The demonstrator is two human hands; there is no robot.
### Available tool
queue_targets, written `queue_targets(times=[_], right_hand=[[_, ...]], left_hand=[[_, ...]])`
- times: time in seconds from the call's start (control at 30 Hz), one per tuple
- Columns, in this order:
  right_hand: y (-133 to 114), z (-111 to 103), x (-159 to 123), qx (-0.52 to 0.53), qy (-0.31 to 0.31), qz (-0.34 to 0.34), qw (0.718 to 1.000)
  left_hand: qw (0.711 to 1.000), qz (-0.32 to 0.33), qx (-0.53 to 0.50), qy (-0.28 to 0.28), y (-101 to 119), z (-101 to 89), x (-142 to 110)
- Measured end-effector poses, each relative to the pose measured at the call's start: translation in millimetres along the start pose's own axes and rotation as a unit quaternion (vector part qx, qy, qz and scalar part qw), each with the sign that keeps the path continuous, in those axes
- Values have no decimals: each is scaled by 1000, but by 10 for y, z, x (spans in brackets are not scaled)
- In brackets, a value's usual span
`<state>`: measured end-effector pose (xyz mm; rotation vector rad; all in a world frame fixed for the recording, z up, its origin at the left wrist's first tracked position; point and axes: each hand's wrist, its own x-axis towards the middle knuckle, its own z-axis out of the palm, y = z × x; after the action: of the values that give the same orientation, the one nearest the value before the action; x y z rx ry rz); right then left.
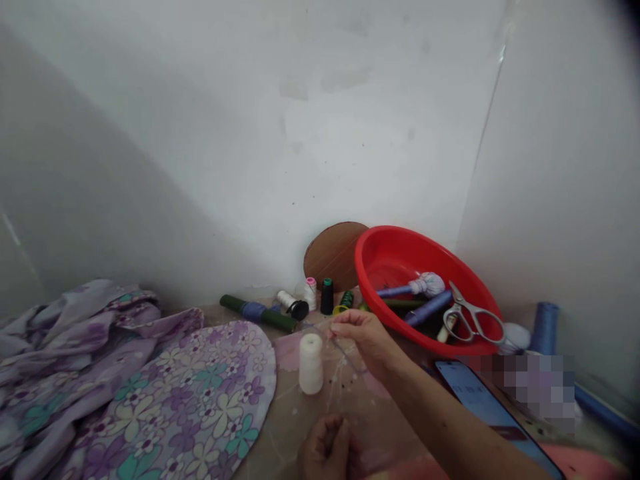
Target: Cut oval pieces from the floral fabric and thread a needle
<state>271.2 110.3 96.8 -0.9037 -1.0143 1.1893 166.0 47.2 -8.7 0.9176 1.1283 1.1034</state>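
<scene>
My right hand point(361, 335) is raised over the middle of the table, thumb and fingers pinched on a thin purplish thread point(346, 353). The thread runs left of the fingertips and slants down below them. At the bottom edge, my left hand point(327, 448) is closed with curled fingers; what it holds, if anything, is hidden. A white thread cone point(311, 370) stands upright just left of my right hand. Left of the cone lies a rounded piece of floral fabric point(200, 393) in purple, white and teal.
A red basin point(367, 270) leans at the right, with scissors point(473, 317) across its rim. Small thread spools point(327, 297) and a dark green rod point(270, 317) lie along the wall. A phone point(480, 400) lies by my right forearm. Brown cardboard point(333, 250) leans behind.
</scene>
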Motion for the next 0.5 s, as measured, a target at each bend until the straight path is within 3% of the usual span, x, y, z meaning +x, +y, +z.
queue_targets(times=[0.23, 0.5], right_hand=[[195, -115, -410, 5, 34, 23, 999], [236, -110, -537, -7, 84, 39, 996]], left_hand=[[998, -1, -58, -7, 27, -43, -37], [997, -3, -65, -38, 140, -86, -86]])
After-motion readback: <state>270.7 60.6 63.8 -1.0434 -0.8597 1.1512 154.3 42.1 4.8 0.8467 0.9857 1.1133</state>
